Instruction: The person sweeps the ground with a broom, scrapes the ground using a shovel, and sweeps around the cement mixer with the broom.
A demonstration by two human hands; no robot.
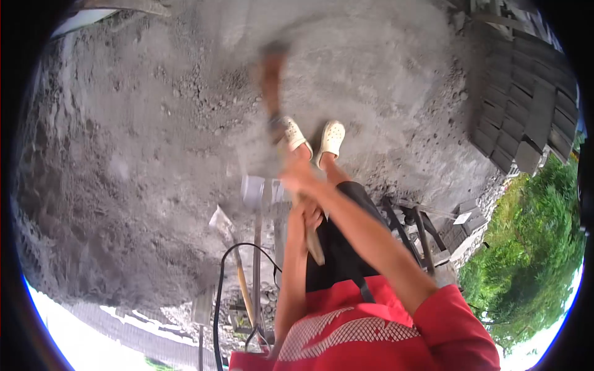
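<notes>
A long-handled digging tool (317, 247) with a wooden handle is in both hands. My left hand (312, 213) wraps round the handle near its lower end. Farther up the same handle, my right hand (297, 176) is closed on it, blurred by motion. The tool's reddish-brown head (271, 80) is smeared by motion, so its exact shape cannot be made out. It appears over the grey ground (371, 68), beyond my left foot. Two cream clogs (332, 137) are on my feet, just past my right hand.
Shovels (252, 190) (221, 220) stand or lie to the left, near a black cable (218, 303). Stacked grey slabs or tiles (510, 93) are at the upper right. Wooden pieces (426, 241) and green plants (526, 235) are at the right. Loose rubble (201, 102) covers parts of the ground.
</notes>
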